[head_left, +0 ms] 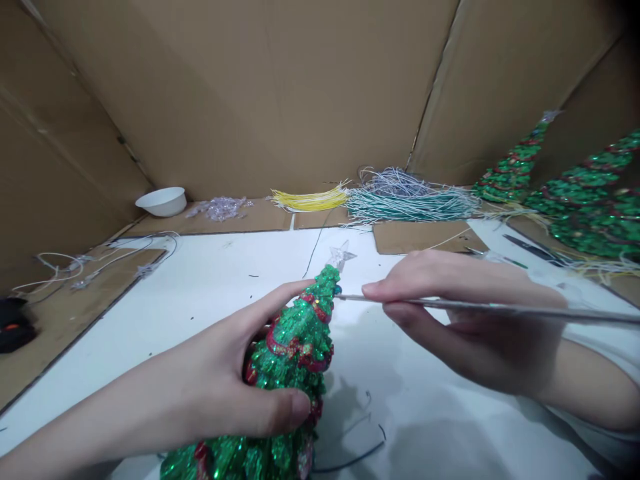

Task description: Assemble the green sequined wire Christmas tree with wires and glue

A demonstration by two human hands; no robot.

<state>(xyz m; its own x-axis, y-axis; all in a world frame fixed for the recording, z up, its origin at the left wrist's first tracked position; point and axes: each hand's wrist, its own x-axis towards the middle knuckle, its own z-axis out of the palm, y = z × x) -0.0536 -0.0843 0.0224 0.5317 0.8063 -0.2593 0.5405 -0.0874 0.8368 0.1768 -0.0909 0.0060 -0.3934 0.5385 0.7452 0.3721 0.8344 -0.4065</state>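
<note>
A glittery green tree with red garlands leans slightly right at the lower centre, a clear star on its top. My left hand is wrapped round the tree's left side, thumb across its front. From the right, my right hand pinches a long thin metal tool between thumb and fingers. The tool's tip meets the tree's right edge just below the top, beside a small dark bead. The tree's base runs out of view at the bottom.
Yellow wires, green wires and clear pieces lie along the back, near a white bowl. More green trees stand at the right. A dark wire lies right of the tree. Cardboard walls enclose the table.
</note>
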